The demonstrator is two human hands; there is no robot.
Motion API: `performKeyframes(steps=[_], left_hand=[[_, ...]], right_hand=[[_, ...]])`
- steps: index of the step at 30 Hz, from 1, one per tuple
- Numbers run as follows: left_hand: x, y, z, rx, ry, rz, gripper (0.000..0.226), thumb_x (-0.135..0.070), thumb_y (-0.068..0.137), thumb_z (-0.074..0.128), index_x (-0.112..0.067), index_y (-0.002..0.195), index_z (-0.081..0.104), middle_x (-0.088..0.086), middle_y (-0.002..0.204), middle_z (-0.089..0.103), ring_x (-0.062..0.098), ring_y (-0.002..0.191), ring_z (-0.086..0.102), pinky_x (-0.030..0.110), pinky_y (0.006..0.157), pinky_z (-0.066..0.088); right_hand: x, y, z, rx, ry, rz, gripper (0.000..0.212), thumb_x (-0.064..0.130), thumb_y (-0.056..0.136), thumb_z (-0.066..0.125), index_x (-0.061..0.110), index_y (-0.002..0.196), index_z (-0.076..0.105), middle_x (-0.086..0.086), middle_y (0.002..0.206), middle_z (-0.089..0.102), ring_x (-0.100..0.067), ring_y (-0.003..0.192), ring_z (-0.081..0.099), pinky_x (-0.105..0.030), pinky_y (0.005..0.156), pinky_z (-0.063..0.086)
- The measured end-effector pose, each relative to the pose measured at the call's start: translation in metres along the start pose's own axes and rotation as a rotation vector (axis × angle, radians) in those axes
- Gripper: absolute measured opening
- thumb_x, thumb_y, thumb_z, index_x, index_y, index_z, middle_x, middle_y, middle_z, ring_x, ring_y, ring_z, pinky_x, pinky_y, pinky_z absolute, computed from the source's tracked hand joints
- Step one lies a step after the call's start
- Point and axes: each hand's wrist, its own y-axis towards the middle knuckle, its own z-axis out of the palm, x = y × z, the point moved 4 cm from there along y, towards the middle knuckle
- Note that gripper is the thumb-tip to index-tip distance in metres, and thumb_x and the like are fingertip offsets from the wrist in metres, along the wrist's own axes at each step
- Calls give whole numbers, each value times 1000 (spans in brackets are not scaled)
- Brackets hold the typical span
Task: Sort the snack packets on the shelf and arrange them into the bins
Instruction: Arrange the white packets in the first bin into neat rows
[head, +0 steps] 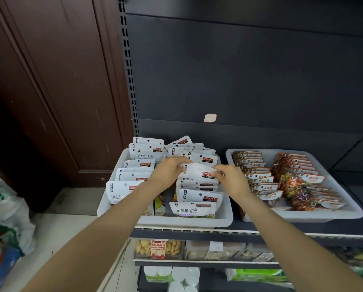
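Both hands are working in the left bin (121, 199), the white plastic tub sitting on the dark shelf (235, 225) around the middle of the frame. The left hand (165, 172) and right hand (232, 178) are both pinching the same white snack packet (197, 171), one on each top corner, fingers curling around its edges, so each grip is closing on that packet. It's standing in the right-hand row of that bin, roughly halfway back.

The left bin is holding two rows of white packets (194, 208) standing upright, front to back, with red-and-black logo patches. The ones toward the back are leaning a bit messily.

Just beside it, right of centre, the right bin (334, 214) is carrying orange and brown packets (260, 182) lying overlapped in two columns. Some colourful ones (292, 185) are sitting in the middle of the right column.

Below the shelf edge, at the bottom of the frame, clear boxes (159, 249) are showing yellowish snacks, with a red and white tag in front. Further down there's green and white packaging (258, 275), too blurry to make out. A brown wooden panel (50, 81) is filling the upper left, and bags (5, 218) are bunching up on the left edge.
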Motion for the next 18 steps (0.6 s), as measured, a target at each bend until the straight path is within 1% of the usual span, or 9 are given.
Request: performKeyframes(steps=[2,4,6,7,9,12,14,15,18], left_hand=[[1,-1,2,-17,62,-38,30,-7,95,51,-20,119,62,7,111,66,23,86,60,35,86,51],[-1,-1,4,-40,67,-69,27,-7,95,51,-20,116,61,9,99,65,22,74,56,37,78,52],[-4,0,2,-42,7,-72,24,-6,94,51,-19,112,60,9,104,64,25,80,59,32,78,51],[-4,0,1,-28,-18,-74,23,-6,94,52,-20,112,60,9,107,64,25,83,61,30,78,50],[-4,-4,-1,5,-21,-67,26,-10,94,55,-19,117,58,6,108,63,20,87,60,26,81,47],[2,-15,-9,-22,-44,-111,35,-12,92,59,-15,126,54,3,114,61,18,106,58,25,94,44],[13,-24,-25,-98,-19,-158,36,-13,92,60,-13,127,53,5,121,60,20,113,56,26,97,41],[22,-29,-32,-125,24,-179,35,-14,92,59,-12,127,53,6,124,60,20,116,55,26,98,39],[50,-47,-53,-152,142,-237,34,-15,93,56,-12,127,54,6,127,58,20,117,53,28,98,39]], right_hand=[[2,-1,4,-23,-50,-7,18,25,96,52,14,89,64,-3,78,62,-21,76,58,-28,60,39],[0,-2,8,-35,53,-5,16,22,96,53,14,102,65,-4,90,68,-20,81,62,-30,65,48],[-4,-3,8,-9,273,-2,19,20,92,59,14,110,63,-2,98,69,-15,85,64,-27,72,53],[-6,-3,7,11,326,-7,23,20,91,61,15,113,62,-1,103,69,-12,88,64,-22,72,52],[-7,3,6,55,309,-15,31,20,90,63,16,120,59,0,113,66,-10,95,61,-14,73,47],[2,19,1,103,224,-39,40,26,88,64,25,126,52,2,123,59,-14,111,56,-27,90,46],[20,30,-6,72,146,-148,40,30,87,64,28,125,53,3,125,56,-17,118,52,-38,100,42],[31,33,-7,53,125,-206,37,29,88,63,26,123,55,3,126,56,-17,119,51,-40,103,39],[72,31,-1,70,163,-332,31,18,91,59,19,122,59,2,127,55,-15,119,51,-28,100,38]])
